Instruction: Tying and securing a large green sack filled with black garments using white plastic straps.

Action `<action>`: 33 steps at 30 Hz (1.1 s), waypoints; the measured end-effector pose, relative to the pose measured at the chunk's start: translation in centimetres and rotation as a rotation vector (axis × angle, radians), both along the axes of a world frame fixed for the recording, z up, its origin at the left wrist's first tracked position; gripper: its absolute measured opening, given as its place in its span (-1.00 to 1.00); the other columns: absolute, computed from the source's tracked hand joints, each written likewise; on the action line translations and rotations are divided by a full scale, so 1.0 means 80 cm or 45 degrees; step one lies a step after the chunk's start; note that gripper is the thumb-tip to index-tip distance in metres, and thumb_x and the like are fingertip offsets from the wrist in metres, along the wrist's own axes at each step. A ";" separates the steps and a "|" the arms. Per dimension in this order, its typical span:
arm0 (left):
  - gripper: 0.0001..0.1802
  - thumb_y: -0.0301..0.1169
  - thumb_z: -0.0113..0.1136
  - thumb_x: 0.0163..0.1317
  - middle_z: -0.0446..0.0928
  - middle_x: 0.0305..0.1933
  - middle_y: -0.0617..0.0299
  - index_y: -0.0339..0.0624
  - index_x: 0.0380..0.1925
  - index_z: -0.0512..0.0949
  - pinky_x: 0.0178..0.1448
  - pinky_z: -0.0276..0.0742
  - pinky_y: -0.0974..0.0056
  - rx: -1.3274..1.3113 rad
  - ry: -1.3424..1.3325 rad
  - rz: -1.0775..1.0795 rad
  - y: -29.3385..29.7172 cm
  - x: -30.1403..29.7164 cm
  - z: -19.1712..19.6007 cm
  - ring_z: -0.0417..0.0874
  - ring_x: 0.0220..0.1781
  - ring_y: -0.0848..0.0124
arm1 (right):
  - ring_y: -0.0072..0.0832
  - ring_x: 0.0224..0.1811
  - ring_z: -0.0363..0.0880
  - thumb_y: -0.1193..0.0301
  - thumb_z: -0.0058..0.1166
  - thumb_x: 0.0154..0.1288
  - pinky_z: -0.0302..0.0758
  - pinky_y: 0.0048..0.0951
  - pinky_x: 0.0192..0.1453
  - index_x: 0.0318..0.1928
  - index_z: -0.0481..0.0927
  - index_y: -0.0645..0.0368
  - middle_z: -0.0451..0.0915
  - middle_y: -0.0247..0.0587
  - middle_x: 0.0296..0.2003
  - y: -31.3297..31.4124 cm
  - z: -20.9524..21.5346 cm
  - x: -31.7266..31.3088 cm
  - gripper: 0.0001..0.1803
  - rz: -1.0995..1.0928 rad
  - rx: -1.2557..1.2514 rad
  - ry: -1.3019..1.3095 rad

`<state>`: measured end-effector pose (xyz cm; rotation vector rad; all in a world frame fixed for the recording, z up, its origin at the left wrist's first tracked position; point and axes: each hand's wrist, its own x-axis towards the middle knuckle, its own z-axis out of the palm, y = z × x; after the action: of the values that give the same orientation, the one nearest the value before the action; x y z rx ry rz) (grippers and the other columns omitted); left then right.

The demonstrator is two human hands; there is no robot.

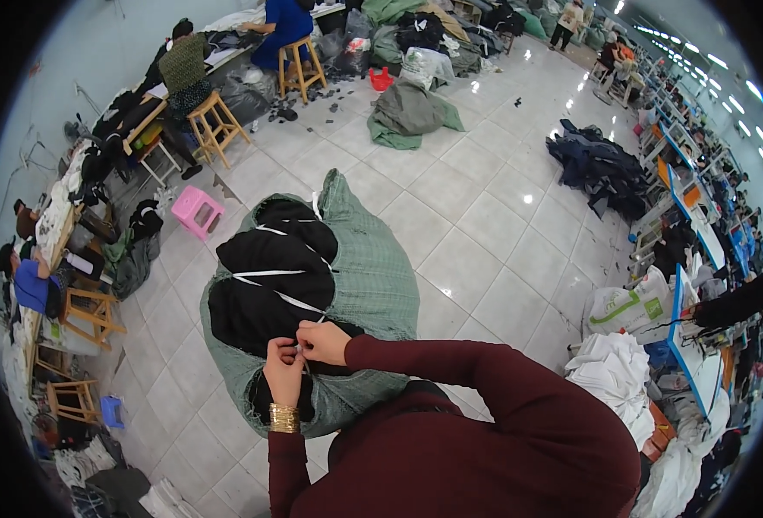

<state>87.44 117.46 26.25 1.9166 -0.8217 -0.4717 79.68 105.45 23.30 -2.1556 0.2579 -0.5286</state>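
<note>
A big green woven sack [373, 276] stands before me, stuffed with black cloth [265, 298]. White cord [286, 300] zigzags across its mouth, lacing the two edges over the cloth. At the near end of the lacing, my left hand [284, 373], with gold bangles at the wrist, pinches the cord. Close against it, my right hand [323, 344] has its fingers closed on the same cord, palm down. The fingertips of both hands meet, so the bit of cord between them is mostly hidden.
Left of the sack stands a pink plastic stool [198, 212]. Ahead lie a grey-green cloth heap [412, 112] and a red basket [381, 79]; dark clothes [597, 164] are piled to the right. White cloth [610, 371] lies near my right elbow. People sit at benches on the left.
</note>
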 end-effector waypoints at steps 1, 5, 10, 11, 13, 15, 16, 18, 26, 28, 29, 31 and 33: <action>-0.74 -0.57 0.17 -0.06 0.51 -0.49 0.21 -0.25 -0.32 0.38 -0.40 0.43 0.43 -0.014 0.010 0.067 0.002 -0.005 -0.001 0.48 -0.52 0.51 | -0.25 -0.52 0.43 0.44 0.06 -0.10 0.37 -0.34 -0.46 -0.57 0.38 0.21 0.35 -0.18 -0.52 0.002 0.001 -0.001 -0.85 0.014 0.010 -0.002; -0.73 -0.53 0.20 -0.06 0.51 -0.47 0.19 -0.25 -0.32 0.38 -0.36 0.45 0.42 -0.095 0.093 0.226 0.001 -0.014 -0.010 0.52 -0.49 0.49 | -0.19 -0.47 0.43 0.42 0.06 -0.10 0.38 -0.29 -0.42 -0.57 0.40 0.22 0.37 -0.13 -0.51 -0.001 0.002 -0.001 -0.85 0.027 -0.024 -0.062; -0.76 -0.49 0.21 -0.08 0.49 -0.48 0.15 -0.23 -0.40 0.39 -0.34 0.47 0.34 -0.060 -0.144 0.333 -0.007 -0.022 -0.018 0.55 -0.47 0.38 | -0.26 -0.50 0.42 0.42 0.15 -0.14 0.35 -0.34 -0.45 -0.57 0.43 0.20 0.37 -0.15 -0.57 -0.013 0.001 -0.009 -0.83 0.006 0.003 -0.010; -0.77 -0.49 0.21 -0.09 0.50 -0.48 0.15 -0.23 -0.40 0.39 -0.35 0.47 0.33 -0.058 -0.167 0.309 -0.012 -0.022 -0.015 0.55 -0.48 0.36 | -0.30 -0.53 0.41 0.45 0.13 -0.13 0.35 -0.38 -0.47 -0.59 0.42 0.21 0.36 -0.18 -0.58 -0.017 -0.001 -0.013 -0.85 -0.002 0.038 0.019; -0.77 -0.53 0.21 -0.09 0.49 -0.50 0.18 -0.25 -0.41 0.38 -0.41 0.45 0.36 -0.095 -0.036 0.323 -0.008 -0.024 -0.007 0.52 -0.54 0.41 | -0.31 -0.53 0.42 0.48 0.11 -0.14 0.36 -0.38 -0.45 -0.58 0.40 0.24 0.35 -0.18 -0.57 -0.015 0.016 -0.020 -0.85 0.013 0.131 0.077; -0.77 -0.56 0.21 -0.10 0.49 -0.51 0.21 -0.26 -0.42 0.38 -0.44 0.43 0.40 -0.146 0.136 0.357 -0.003 -0.020 -0.016 0.50 -0.56 0.48 | -0.33 -0.54 0.41 0.51 0.10 -0.14 0.37 -0.40 -0.44 -0.57 0.41 0.26 0.36 -0.19 -0.56 -0.013 0.020 -0.020 -0.87 0.003 0.153 0.100; -0.77 -0.56 0.22 -0.11 0.49 -0.51 0.22 -0.26 -0.43 0.38 -0.44 0.42 0.42 -0.163 0.186 0.359 -0.001 -0.019 -0.015 0.50 -0.56 0.51 | -0.34 -0.53 0.42 0.53 0.09 -0.13 0.37 -0.40 -0.42 -0.54 0.42 0.26 0.37 -0.19 -0.55 -0.014 0.015 -0.019 -0.89 0.014 0.139 0.102; -0.78 -0.57 0.22 -0.11 0.51 -0.51 0.24 -0.27 -0.45 0.39 -0.45 0.41 0.46 -0.209 0.237 0.352 0.003 -0.016 -0.017 0.49 -0.55 0.56 | -0.34 -0.52 0.43 0.53 0.08 -0.12 0.38 -0.40 -0.40 -0.52 0.44 0.25 0.38 -0.20 -0.55 -0.023 0.016 -0.016 -0.89 0.223 0.087 0.178; -0.78 -0.60 0.19 -0.10 0.52 -0.53 0.27 -0.25 -0.44 0.37 -0.46 0.40 0.47 -0.176 0.309 0.244 0.007 -0.005 -0.023 0.49 -0.55 0.58 | -0.14 -0.44 0.51 0.18 0.16 -0.05 0.43 -0.21 -0.35 -0.50 0.40 0.27 0.49 -0.05 -0.54 -0.026 0.036 0.013 -0.62 0.356 -0.508 0.498; -0.78 -0.59 0.20 -0.09 0.50 -0.52 0.28 -0.25 -0.44 0.36 -0.45 0.41 0.47 -0.165 0.287 0.227 0.007 -0.003 -0.023 0.48 -0.55 0.59 | -0.16 -0.46 0.50 0.19 0.11 -0.01 0.41 -0.23 -0.38 -0.54 0.40 0.23 0.50 -0.09 -0.56 -0.035 0.036 0.016 -0.66 0.381 -0.538 0.473; -0.78 -0.59 0.20 -0.09 0.50 -0.52 0.28 -0.25 -0.44 0.36 -0.45 0.41 0.47 -0.169 0.285 0.237 0.007 0.000 -0.023 0.48 -0.55 0.59 | -0.16 -0.46 0.50 0.21 0.09 0.00 0.40 -0.24 -0.40 -0.55 0.42 0.21 0.50 -0.11 -0.55 -0.041 0.033 0.020 -0.69 0.456 -0.472 0.437; -0.78 -0.57 0.21 -0.10 0.50 -0.51 0.29 -0.23 -0.44 0.36 -0.43 0.40 0.47 -0.212 0.467 0.195 0.008 0.002 -0.022 0.47 -0.54 0.59 | -0.17 -0.47 0.49 0.22 0.07 0.01 0.38 -0.24 -0.42 -0.55 0.44 0.19 0.50 -0.13 -0.54 -0.046 0.031 0.018 -0.72 0.539 -0.409 0.408; -0.77 -0.56 0.22 -0.10 0.49 -0.51 0.29 -0.22 -0.45 0.37 -0.44 0.39 0.48 -0.232 0.407 0.177 0.009 0.000 -0.023 0.46 -0.55 0.59 | -0.16 -0.48 0.46 0.25 0.03 0.01 0.34 -0.26 -0.45 -0.55 0.49 0.14 0.49 -0.15 -0.54 -0.042 0.030 0.008 -0.78 0.516 -0.223 0.303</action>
<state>87.48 118.20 24.40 1.6620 -0.5016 -0.5796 80.30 102.06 25.70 -2.3594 -0.1023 -0.0637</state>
